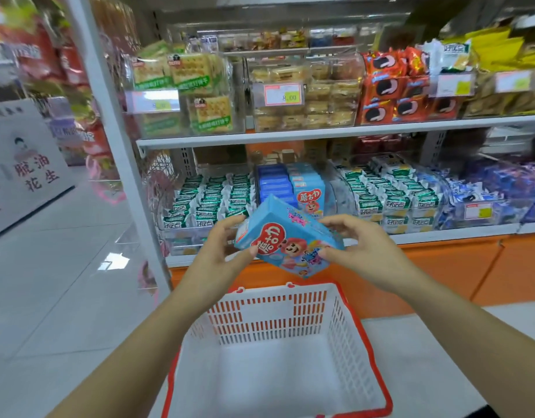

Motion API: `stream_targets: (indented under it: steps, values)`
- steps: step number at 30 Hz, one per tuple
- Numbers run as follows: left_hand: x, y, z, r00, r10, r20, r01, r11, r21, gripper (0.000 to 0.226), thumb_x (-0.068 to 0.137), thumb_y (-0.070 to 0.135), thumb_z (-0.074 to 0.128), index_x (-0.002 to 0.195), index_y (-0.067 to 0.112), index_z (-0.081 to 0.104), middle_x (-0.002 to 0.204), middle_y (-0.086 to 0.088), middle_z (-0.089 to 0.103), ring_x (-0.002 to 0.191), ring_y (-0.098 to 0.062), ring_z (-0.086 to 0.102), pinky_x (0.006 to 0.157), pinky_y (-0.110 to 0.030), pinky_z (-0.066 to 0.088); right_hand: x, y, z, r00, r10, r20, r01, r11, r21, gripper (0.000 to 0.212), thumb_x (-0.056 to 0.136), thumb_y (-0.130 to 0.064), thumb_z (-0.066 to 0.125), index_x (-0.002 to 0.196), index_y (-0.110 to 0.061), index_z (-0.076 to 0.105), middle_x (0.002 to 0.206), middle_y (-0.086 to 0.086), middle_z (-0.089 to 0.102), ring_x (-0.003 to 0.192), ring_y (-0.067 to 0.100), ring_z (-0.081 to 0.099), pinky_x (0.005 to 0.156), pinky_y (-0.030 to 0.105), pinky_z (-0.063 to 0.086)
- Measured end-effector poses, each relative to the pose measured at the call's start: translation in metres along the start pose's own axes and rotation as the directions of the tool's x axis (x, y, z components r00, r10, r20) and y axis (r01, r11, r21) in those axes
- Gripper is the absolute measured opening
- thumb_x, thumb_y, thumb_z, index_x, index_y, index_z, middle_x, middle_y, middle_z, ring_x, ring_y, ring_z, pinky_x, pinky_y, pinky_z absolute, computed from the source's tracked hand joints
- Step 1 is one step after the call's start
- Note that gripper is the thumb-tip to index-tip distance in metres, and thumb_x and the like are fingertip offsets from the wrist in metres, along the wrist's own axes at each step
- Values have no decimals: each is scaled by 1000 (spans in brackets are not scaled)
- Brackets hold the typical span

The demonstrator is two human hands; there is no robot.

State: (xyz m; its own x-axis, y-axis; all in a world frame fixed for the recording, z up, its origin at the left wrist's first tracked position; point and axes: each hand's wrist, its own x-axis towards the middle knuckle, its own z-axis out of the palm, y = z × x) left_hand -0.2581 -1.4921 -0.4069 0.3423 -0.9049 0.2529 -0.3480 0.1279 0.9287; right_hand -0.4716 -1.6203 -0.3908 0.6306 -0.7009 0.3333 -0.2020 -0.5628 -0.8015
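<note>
Head view: both the left hand (222, 251) and right hand (355, 247) pinch the tilted light-blue cardboard snack box (290, 241) directly above the near white-and-red plastic basket (355, 333).

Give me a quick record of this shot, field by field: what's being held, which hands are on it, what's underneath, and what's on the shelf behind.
item held: light blue cardboard snack box with red logo and cartoon faces, tilted
left hand: grips the box's left end
right hand: pinches the box's right end
below: white slatted plastic shopping basket with red rim, under the box, not touching it
behind: matching light blue boxes standing in a row on the lower shelf
box in basket: not yet
</note>
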Motion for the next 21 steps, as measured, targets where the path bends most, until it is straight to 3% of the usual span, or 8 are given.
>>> stream_targets:
  steps: [2,5,8,11,15,17,21]
  values:
    - [5,-3,-7,999,20,-27,-18,999,47,34,90,25,63,116,43,49,123,14,59,115,-8,57,97,-45,49,4,-3,6,999,-46,-11,46,999,-17,43,79,-11,74,96,-46,55,105,-30,56,103,-14,51,86,23,52]
    - [23,-14,-14,996,50,-72,-39,988,150,44,83,40,63,125,41,49,129,20,53,123,-6,49,99,-44,48,26,4,15,992,-121,-26,114,976,-184,41,81,-14,73,112,-35,59,107,-18,54,103,-3,48,84,14,46]
    - [58,-30,-15,992,114,-55,-104,980,170,46,78,43,62,123,48,51,119,33,51,121,-13,52,85,-37,55,65,22,25,971,-237,-27,217,923,-318,42,80,-14,74,119,-22,63,109,-9,55,105,1,44,90,20,41]
    - [104,-51,-15,982,184,-49,-168,959,228,41,85,22,68,113,48,55,116,30,52,114,-12,55,66,-20,54,106,47,34,936,-350,-49,306,873,-380,42,76,-14,78,116,-17,65,107,-10,57,103,0,44,92,23,38]
    - [146,-66,-22,973,229,-34,-210,936,282,48,82,11,70,115,42,54,113,30,50,108,14,49,74,-9,50,144,66,37,911,-402,-97,353,879,-320,47,73,-25,71,118,-27,57,107,-32,48,104,-2,46,89,15,40]
    - [158,-69,-25,971,238,-13,-225,933,281,50,79,13,72,118,40,54,113,26,49,106,16,48,78,-7,47,153,70,38,921,-377,-98,344,905,-250,52,72,-29,71,119,-36,50,106,-42,49,105,2,52,90,17,43]
    - [173,-65,-35,983,176,46,-181,937,299,43,69,37,66,109,50,55,111,26,54,109,9,50,84,-21,52,165,68,30,958,-281,-64,270,952,-142,67,71,-33,80,126,-42,43,113,-30,53,106,3,55,89,18,46]
